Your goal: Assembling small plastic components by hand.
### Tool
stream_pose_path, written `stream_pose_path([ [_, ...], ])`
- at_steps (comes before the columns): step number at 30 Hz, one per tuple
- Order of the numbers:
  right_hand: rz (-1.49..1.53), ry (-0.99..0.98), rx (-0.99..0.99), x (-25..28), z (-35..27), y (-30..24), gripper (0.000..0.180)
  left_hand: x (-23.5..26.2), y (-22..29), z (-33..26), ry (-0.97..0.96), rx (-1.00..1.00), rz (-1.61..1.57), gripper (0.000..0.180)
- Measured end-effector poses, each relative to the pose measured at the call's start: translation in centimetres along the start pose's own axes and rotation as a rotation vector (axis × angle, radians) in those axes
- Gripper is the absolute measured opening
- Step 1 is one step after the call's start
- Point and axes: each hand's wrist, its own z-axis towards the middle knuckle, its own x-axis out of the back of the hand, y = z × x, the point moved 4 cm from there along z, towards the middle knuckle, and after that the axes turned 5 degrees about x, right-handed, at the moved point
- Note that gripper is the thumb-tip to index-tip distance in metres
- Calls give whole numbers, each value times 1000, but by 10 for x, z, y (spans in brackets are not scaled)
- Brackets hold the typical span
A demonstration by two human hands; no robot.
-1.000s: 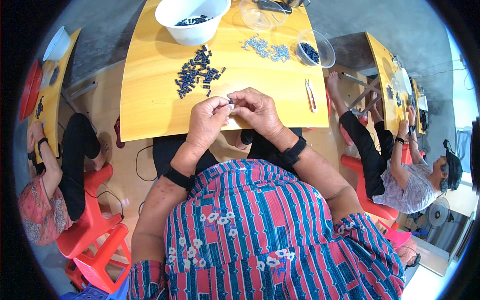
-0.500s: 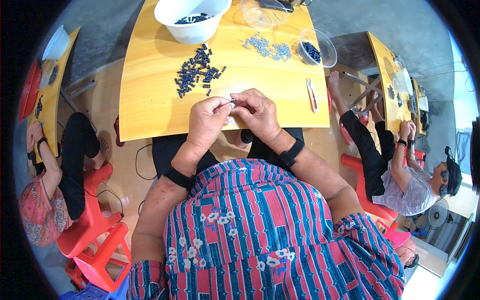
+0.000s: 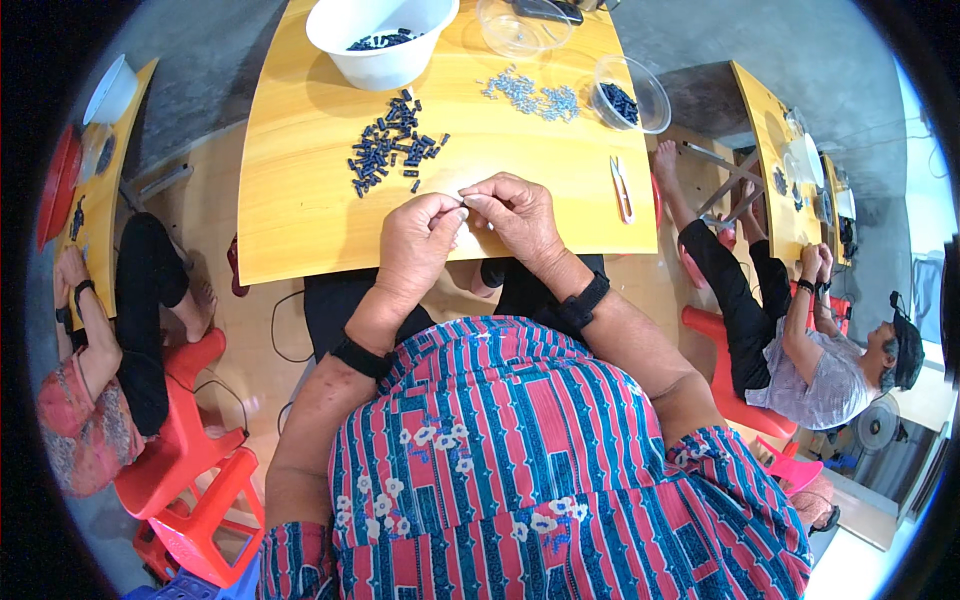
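Observation:
My left hand [image 3: 420, 232] and my right hand [image 3: 516, 218] meet over the near edge of the yellow table [image 3: 330, 235]. Both are closed, thumbs and forefingers pinched together on one small black part [image 3: 463, 203]. Most of that part is hidden by the fingertips. Just beyond my left hand lies a loose pile of small black cylindrical parts [image 3: 385, 150]. Farther off, to the right of that pile, small silvery pieces [image 3: 530, 95] are spread on the tabletop.
A white bowl [image 3: 385, 65] with black parts stands at the back left. At the right sit a clear tub [image 3: 650, 95] holding black parts and orange-handled thread snips [image 3: 622, 190]. Behind is another clear container [image 3: 522, 35]. People work at tables on both sides, near red stools [image 3: 195, 390].
My fingertips have drawn closer around the small black part, and less of it shows. My right hand has shifted slightly left. The person at the left has leaned a little.

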Motion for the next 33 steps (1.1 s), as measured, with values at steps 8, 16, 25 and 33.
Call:
stream_pose_path([
  [8, -206, 104, 135, -3, -2, 1, 7, -1, -2, -1, 89, -98, 141, 7],
  [16, 45, 8, 11, 1, -6, 1, 13, 2, -1, 2, 0, 36, 19, 10],
  [25, -143, -72, 188, -3, -6, -6, 34, 6, -5, 5, -69, 112, -133, 14],
  [33, -333, -58, 286, -5, -6, -11, 33, 7, 6, 3, -83, 160, -115, 14],
])
